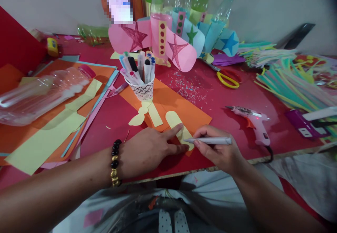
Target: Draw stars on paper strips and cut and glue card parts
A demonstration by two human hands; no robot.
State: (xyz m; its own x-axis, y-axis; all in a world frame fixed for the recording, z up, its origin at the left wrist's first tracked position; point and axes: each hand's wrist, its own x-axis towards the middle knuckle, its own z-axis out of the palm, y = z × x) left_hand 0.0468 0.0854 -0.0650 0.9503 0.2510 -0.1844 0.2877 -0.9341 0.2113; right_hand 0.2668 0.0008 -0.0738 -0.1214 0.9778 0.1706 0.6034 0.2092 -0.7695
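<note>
My left hand (147, 148), wearing a bead bracelet, lies with two fingers spread on a yellow paper strip (173, 120) with a rounded end, pressing it to the table. In my right hand (218, 148) is a pale marker (214, 141), its tip touching the same strip. Beneath the strip lies an orange sheet (181, 99). Just beyond my left hand are a small yellow paper cutout (137, 118) and a straight yellow piece (156, 114). A paper cup (142, 91) full of markers stands behind them.
A pink glue gun (254, 120) lies at right beside a purple socket block (302, 125). Yellow-handled scissors (228, 80) lie further back. Bottles decorated with paper (158, 32) stand at the wall. Left, a clear bottle (44, 92) rests on coloured sheets.
</note>
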